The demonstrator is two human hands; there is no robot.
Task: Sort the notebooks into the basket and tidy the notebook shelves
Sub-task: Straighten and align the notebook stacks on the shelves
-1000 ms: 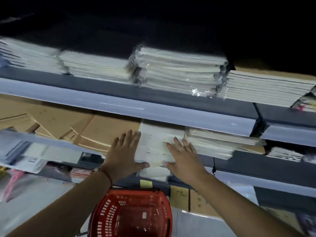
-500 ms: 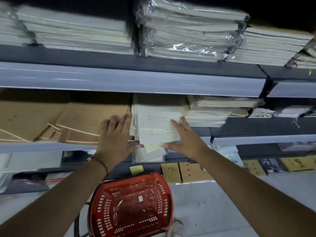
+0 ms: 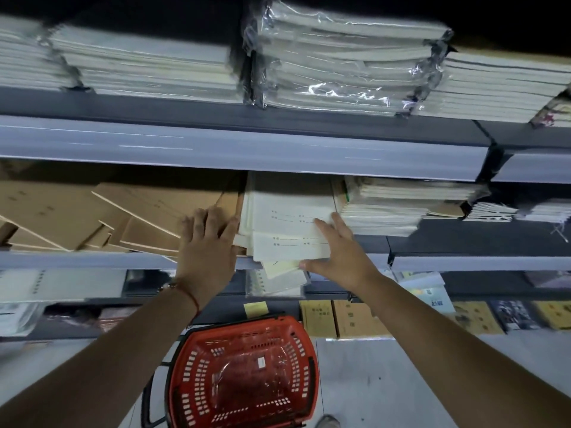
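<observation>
A loose pile of cream notebooks lies on the middle shelf, its lower ones sticking out past the shelf edge. My left hand lies flat against the pile's left side, fingers straight, partly over the brown notebooks beside it. My right hand presses the pile's right front corner with spread fingers, the thumb under the front edge. A red basket stands on the floor below, with only clear plastic film inside.
The top shelf carries stacks of white notebooks, one bundle wrapped in plastic. A white stack sits right of the cream pile. Lower shelves hold spiral pads and yellow booklets. Grey floor lies right of the basket.
The camera has drawn nearer and tilted up. Both hands have stayed on the cream pile, pushing it a little farther onto the shelf; the left hand slid slightly left.
</observation>
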